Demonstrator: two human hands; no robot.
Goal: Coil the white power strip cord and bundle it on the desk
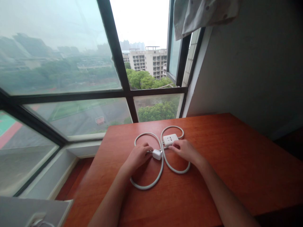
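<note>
A white extension cord (pixel 146 188) lies on the reddish-brown table in two side-by-side loops. Its socket block (pixel 170 139) rests face up inside the right loop. A white plug (pixel 157 154) sits where the loops meet. My left hand (pixel 139 156) comes in over the left loop, its fingers closed on the cord just left of the plug; the fingertips are partly hidden. My right hand (pixel 184 150) reaches across the right loop. Its thumb and fingers pinch a short white length, seemingly cord, just below the socket block.
The table (pixel 224 142) meets a window with dark frames (pixel 127 91) at its far side. One pane (pixel 174 60) stands swung outward at the right. A light cloth (pixel 203 15) hangs above. A grey wall (pixel 248 63) borders the right; a white ledge (pixel 35 208) is at lower left.
</note>
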